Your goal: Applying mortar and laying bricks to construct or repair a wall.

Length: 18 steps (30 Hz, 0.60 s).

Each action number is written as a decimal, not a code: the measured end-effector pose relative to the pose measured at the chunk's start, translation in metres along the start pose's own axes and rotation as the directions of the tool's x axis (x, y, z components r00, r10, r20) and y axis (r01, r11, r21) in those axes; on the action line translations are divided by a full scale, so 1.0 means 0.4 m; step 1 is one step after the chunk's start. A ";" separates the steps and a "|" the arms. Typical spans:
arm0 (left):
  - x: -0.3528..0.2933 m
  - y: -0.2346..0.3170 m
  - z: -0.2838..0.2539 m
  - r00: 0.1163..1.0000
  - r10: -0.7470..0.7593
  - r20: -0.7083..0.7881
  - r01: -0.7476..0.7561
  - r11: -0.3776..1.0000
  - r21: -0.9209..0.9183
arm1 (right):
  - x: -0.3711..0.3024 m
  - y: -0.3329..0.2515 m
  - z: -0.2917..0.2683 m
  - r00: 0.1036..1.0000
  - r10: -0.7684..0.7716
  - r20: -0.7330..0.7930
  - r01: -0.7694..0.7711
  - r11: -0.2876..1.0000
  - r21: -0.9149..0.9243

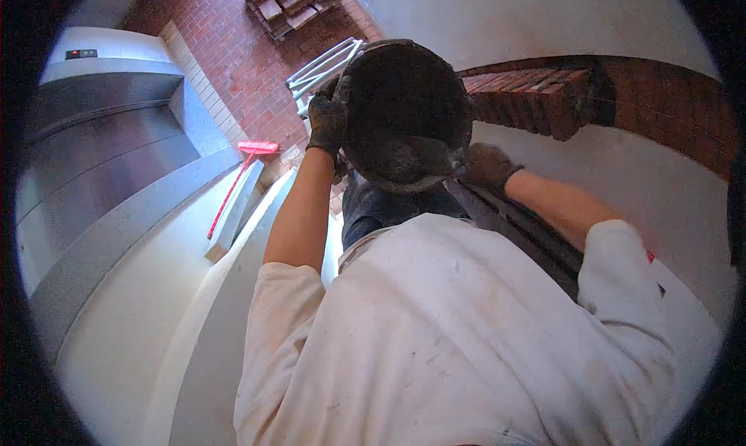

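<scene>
A round black bucket (404, 81) is held up in front of my body, its dark open mouth toward me. Some grey material (416, 155) lies inside along its lower wall. On the left side of the rim, my gloved left hand (328, 120) is closed around the bucket's edge. My gloved right hand (488, 168) is closed against the bucket's lower right side, its fingertips partly hidden. Both gloves are dark and look dusty.
Beyond the bucket stands a white metal frame (330, 64). Stacked bricks (536, 96) line the wall on the right, and stacked boards or slabs (287, 3) lie farther off. A red push broom (258, 148) leans at left near steel elevator doors (109, 147).
</scene>
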<state>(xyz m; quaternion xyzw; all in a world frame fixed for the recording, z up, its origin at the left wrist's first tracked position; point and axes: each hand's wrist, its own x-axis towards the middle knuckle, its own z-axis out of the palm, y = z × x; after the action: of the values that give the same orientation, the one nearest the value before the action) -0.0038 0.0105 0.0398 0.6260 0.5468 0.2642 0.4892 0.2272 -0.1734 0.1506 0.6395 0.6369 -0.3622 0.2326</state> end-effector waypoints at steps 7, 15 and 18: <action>0.007 -0.019 0.010 1.000 -0.009 0.004 0.008 0.999 0.033 | 0.172 -0.098 0.268 0.974 -0.131 -0.188 0.194 0.907 0.375; 0.039 -0.079 -0.001 0.727 0.678 0.110 -0.553 0.483 0.679 | 0.112 -0.133 0.175 0.935 0.069 -0.348 0.226 0.639 0.735; 0.029 -0.111 -0.039 0.799 0.596 0.079 -0.536 0.646 0.543 | 0.098 -0.125 0.170 0.935 0.099 -0.339 0.237 0.537 0.810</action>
<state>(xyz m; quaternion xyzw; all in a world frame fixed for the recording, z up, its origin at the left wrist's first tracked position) -0.0331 0.0231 0.0033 0.8614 0.4001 0.2717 0.1551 0.1639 -0.1957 0.0864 0.6987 0.4397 -0.5140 -0.2330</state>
